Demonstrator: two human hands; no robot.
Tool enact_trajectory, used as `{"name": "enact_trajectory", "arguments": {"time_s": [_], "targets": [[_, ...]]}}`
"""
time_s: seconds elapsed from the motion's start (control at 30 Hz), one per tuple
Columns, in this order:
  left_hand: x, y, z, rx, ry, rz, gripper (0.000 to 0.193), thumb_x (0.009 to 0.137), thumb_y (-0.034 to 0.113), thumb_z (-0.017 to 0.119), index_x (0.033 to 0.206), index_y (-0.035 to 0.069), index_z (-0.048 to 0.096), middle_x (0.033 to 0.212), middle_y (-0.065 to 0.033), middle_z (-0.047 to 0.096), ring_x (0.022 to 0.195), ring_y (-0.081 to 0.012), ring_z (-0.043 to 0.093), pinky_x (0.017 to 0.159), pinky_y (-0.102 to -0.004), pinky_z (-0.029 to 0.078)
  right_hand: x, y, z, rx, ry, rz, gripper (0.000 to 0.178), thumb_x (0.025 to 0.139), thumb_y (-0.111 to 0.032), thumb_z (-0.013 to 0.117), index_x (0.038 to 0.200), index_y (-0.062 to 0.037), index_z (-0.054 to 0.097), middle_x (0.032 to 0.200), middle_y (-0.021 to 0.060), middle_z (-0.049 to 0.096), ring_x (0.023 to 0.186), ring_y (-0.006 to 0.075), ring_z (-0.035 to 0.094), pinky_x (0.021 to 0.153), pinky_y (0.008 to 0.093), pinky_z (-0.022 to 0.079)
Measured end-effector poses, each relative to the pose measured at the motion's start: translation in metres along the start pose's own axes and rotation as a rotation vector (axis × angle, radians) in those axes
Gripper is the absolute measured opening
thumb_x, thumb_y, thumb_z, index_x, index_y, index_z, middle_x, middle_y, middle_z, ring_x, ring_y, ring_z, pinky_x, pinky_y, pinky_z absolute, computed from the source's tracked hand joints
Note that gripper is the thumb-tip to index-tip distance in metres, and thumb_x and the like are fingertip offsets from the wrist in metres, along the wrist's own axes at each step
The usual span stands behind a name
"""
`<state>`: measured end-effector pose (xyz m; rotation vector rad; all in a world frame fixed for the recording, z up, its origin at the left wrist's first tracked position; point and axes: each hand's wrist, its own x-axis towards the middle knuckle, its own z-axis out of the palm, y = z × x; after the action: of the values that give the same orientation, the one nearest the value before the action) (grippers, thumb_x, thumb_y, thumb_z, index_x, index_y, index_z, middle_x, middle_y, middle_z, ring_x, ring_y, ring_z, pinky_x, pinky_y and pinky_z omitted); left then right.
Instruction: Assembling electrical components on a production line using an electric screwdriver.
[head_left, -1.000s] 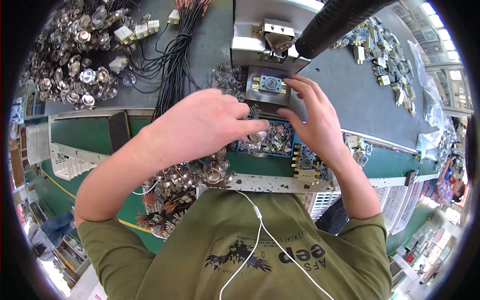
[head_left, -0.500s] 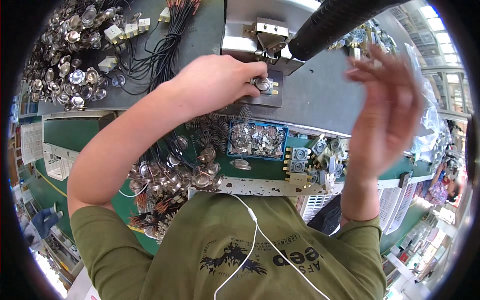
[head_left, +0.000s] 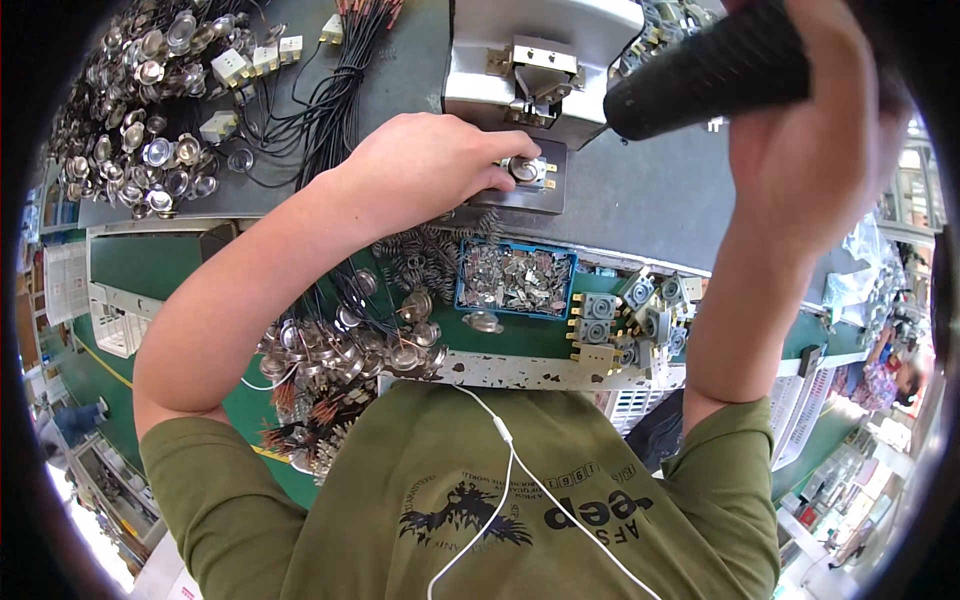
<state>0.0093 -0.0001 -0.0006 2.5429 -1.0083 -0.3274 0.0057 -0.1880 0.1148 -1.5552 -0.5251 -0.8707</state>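
Note:
My left hand (head_left: 430,165) is closed, thumb and forefinger pinching a small switch-like part (head_left: 525,170) with a round metal cap and brass tabs. That part rests on a flat metal block (head_left: 545,197) at the foot of a silver hand press (head_left: 470,85). On the right, my right hand (head_left: 805,165) is wrapped round the thick black handle (head_left: 690,88) that reaches toward the press; some of its fingers are hidden behind the handle. Just below the block lies a blue tray (head_left: 459,290) of small metal clips (head_left: 515,280).
Metal-capped parts (head_left: 150,150) pile up at the far left, beside a bundle of black wires (head_left: 340,100). Loose springs (head_left: 420,258) lie left of the tray, and several grey and cream switch bodies (head_left: 597,330) right of it. A white, chipped bench edge (head_left: 520,372) runs before my body.
My right hand, open and blurred before, has moved up and closed on the black handle. The handle's end has shifted slightly right and down. My left hand keeps its place on the part.

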Motion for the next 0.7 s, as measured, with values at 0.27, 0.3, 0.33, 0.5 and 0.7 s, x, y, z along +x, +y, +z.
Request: {"name": "enact_trajectory", "arguments": {"time_s": [0.27,0.3,0.33,0.5,0.7], "targets": [[-0.004,-0.005,0.004,0.021,0.047,0.074,0.032,0.098,0.032,0.064,0.127,0.02,0.065,0.091,-0.0112,0.075,0.085,-0.0333,0.073,0.073,-0.048,0.057,0.004,0.002,-0.004,0.063,-0.022,0.03,0.018,0.095,-0.01,0.07,0.106,0.0042,0.064,0.077,0.0097,0.066,0.063,0.0164,0.064,0.058,0.028,0.052],[-0.004,-0.004,0.003,0.032,0.035,0.075,0.032,0.098,0.031,0.063,0.128,0.021,0.065,0.091,-0.0112,0.075,0.085,-0.0328,0.073,0.073,-0.0478,0.057,0.0,0.004,0.003,0.07,-0.028,0.02,0.018,0.095,-0.01,0.07,0.106,0.0042,0.064,0.077,0.0097,0.066,0.063,0.0164,0.064,0.058,0.028,0.052],[-0.003,-0.002,0.002,0.05,-0.019,0.045,0.033,0.097,0.027,0.062,0.129,0.021,0.064,0.095,-0.0085,0.076,0.089,-0.0306,0.074,0.075,-0.0455,0.058,-0.007,0.004,0.019,0.077,0.119,0.074,0.018,0.096,-0.011,0.07,0.105,0.0041,0.064,0.073,0.0092,0.063,0.058,0.0162,0.061,0.055,0.0279,0.05],[-0.004,0.0,-0.002,0.028,-0.046,0.014,0.038,0.095,0.022,0.058,0.133,0.023,0.063,0.103,-0.0025,0.077,0.097,-0.0276,0.073,0.081,-0.0421,0.058,-0.014,0.01,0.029,0.105,0.2,0.173,0.016,0.098,-0.009,0.07,0.105,0.0029,0.063,0.068,0.0072,0.061,0.053,0.0153,0.059,0.051,0.0273,0.048],[-0.004,0.0,-0.003,-0.024,-0.071,-0.006,0.041,0.097,0.022,0.054,0.137,0.024,0.062,0.109,-0.001,0.077,0.103,-0.0266,0.072,0.087,-0.0403,0.058,-0.004,0.048,0.008,0.193,-0.009,-0.003,0.037,0.096,-0.003,0.069,0.127,0.0091,0.051,0.082,0.0203,0.069,0.065,0.0269,0.068,0.065,0.0394,0.059]]}}
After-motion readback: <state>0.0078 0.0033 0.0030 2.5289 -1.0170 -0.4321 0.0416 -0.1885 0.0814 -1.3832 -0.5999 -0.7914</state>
